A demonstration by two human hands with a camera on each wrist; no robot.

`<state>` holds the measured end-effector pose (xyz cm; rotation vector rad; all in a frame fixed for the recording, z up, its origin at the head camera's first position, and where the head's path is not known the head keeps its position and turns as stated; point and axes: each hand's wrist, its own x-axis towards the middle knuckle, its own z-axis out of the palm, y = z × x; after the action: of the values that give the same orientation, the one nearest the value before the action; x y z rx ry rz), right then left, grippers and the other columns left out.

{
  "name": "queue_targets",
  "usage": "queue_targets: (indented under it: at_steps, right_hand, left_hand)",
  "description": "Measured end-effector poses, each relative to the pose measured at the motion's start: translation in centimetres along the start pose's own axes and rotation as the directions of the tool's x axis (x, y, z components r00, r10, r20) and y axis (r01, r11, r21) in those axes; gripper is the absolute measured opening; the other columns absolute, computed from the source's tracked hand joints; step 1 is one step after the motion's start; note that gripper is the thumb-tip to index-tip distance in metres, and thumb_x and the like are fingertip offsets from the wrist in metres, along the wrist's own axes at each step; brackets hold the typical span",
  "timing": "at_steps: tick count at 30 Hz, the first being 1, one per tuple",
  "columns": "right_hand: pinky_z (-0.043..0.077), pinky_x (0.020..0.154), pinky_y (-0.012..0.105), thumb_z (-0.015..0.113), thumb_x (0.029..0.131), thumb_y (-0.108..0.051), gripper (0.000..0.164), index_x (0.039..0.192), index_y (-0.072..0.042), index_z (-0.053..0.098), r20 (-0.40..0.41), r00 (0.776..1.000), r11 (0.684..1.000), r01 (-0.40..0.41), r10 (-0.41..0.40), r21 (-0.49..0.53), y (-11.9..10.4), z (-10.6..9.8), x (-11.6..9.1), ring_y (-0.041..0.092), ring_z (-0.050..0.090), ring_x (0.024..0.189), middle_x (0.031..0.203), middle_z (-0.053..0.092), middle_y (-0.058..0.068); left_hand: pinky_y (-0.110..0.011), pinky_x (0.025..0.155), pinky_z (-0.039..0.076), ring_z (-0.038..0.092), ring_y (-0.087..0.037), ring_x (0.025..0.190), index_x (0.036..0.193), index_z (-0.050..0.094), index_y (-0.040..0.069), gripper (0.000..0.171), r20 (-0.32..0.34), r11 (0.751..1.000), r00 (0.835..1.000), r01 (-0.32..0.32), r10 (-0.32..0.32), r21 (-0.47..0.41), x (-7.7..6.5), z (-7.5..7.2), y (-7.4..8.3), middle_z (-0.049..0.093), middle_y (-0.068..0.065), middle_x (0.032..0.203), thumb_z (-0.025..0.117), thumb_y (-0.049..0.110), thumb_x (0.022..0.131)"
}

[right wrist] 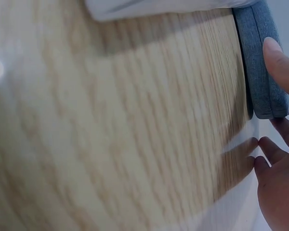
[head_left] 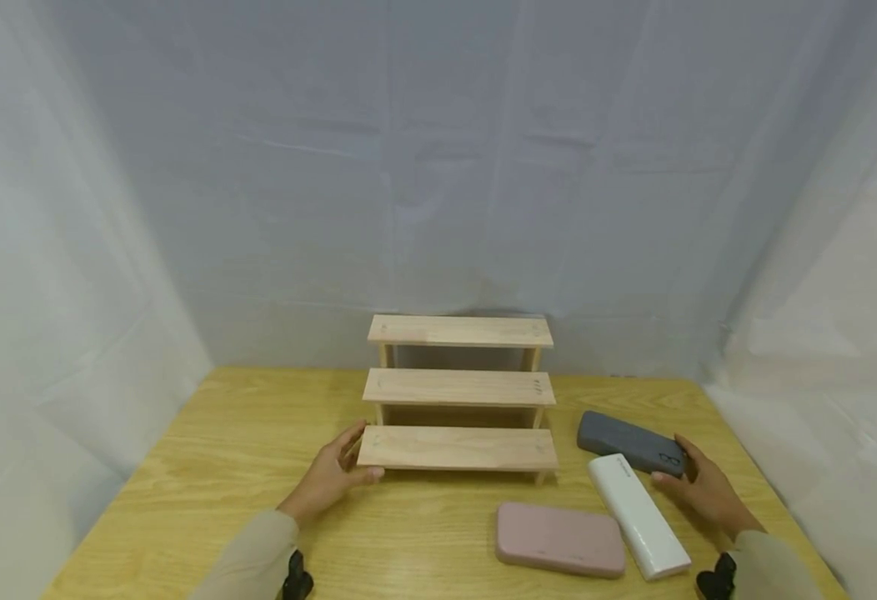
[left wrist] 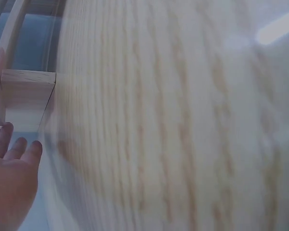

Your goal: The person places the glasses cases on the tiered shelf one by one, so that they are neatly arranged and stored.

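A three-step wooden display stand (head_left: 457, 448) stands near the back of the table. My left hand (head_left: 331, 479) holds the left end of its lowest step, with the thumb at the front corner and a finger at the back. In the left wrist view, the fingers curl beside the end of the step (left wrist: 26, 98). To the right lies a dark grey glasses case (head_left: 626, 442) with a glasses emblem on it. My right hand (head_left: 704, 492) pinches its right end between thumb and forefinger; the other fingers stand off the case (right wrist: 262, 57) in the right wrist view.
A white oblong case (head_left: 639, 517) lies slantwise in front of the grey one. Beside it is a pink case (head_left: 558, 540), close to its left side. The wooden table (head_left: 206, 475) is bordered by pale sheeting (head_left: 446, 167) at the back and both sides.
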<state>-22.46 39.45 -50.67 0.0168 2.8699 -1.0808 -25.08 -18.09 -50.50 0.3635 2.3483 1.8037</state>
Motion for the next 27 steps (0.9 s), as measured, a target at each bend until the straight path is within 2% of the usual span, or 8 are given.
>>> queue_targets:
  at_steps: [8,15,21,27]
  right_hand:
    - [0.033,0.104,0.065,0.065,0.091,-0.04,0.094,0.149,0.01,0.01,-0.024,1.0,1.0,-0.006,0.006,0.014,0.1,0.1,0.3,0.059,0.026,0.129,0.144,0.021,0.044]
    - [0.04,0.102,0.059,0.067,0.09,-0.038,0.092,0.147,0.014,0.015,-0.064,0.998,1.0,0.0,0.0,0.012,0.5,0.4,0.8,0.057,0.034,0.127,0.142,0.026,0.044]
    - [0.04,0.102,0.058,0.068,0.089,-0.037,0.091,0.146,0.014,0.018,-0.065,0.997,0.999,-0.031,0.034,0.044,0.4,0.3,1.1,0.056,0.034,0.128,0.141,0.026,0.044]
    - [0.042,0.101,0.057,0.067,0.091,-0.031,0.085,0.144,0.017,0.021,-0.082,0.996,0.998,-0.027,0.032,0.062,0.0,0.6,1.0,0.055,0.037,0.126,0.14,0.028,0.044]
  left_hand:
    - [-0.046,0.116,0.023,0.023,-0.036,0.143,0.15,0.023,-0.001,0.093,-0.042,1.0,0.999,0.004,-0.005,-0.006,0.4,0.0,-0.2,0.026,-0.019,0.155,0.08,0.015,0.078]
    - [-0.044,0.116,0.024,0.024,-0.034,0.142,0.15,0.026,0.0,0.092,-0.029,0.999,1.0,0.005,-0.006,-0.032,0.6,-0.1,-0.3,0.027,-0.018,0.155,0.08,0.014,0.078]
    - [-0.045,0.116,0.023,0.023,-0.034,0.143,0.15,0.028,0.001,0.091,-0.027,1.0,0.999,0.017,-0.017,-0.024,0.8,-0.2,-0.4,0.026,-0.016,0.155,0.081,0.016,0.077]
    - [-0.044,0.116,0.024,0.025,-0.034,0.142,0.149,0.028,-0.001,0.092,-0.043,1.0,0.999,0.026,-0.027,-0.007,0.9,-0.1,-0.3,0.027,-0.016,0.155,0.082,0.015,0.076]
